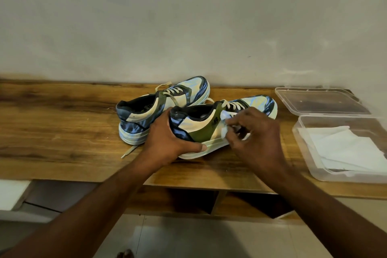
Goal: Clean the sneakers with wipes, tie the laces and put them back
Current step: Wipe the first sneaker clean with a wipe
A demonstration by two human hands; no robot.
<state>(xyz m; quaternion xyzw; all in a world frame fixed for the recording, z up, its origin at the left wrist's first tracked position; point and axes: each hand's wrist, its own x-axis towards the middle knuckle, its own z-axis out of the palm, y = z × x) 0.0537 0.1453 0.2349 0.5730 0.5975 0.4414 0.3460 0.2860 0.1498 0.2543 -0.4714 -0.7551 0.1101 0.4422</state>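
Two blue, white and olive sneakers lie on a wooden shelf top (pixel 62 123). The near sneaker (pixel 201 130) is tipped on its side, and my left hand (pixel 167 142) grips its heel, thumb along the white sole. My right hand (pixel 255 134) pinches a crumpled white wipe (pixel 225 123) against that shoe's side panel, just right of the olive patch. The far sneaker (pixel 146 111) stands upright behind it, laces loose, one lace end (pixel 129 151) trailing toward the front edge.
A clear plastic box (pixel 314 165) with several folded white wipes (pixel 351 151) sits at the right, its hinged lid (pixel 320 100) open toward the wall. A plain wall backs the shelf. Open cubbies (pixel 209 201) and pale floor lie below the front edge.
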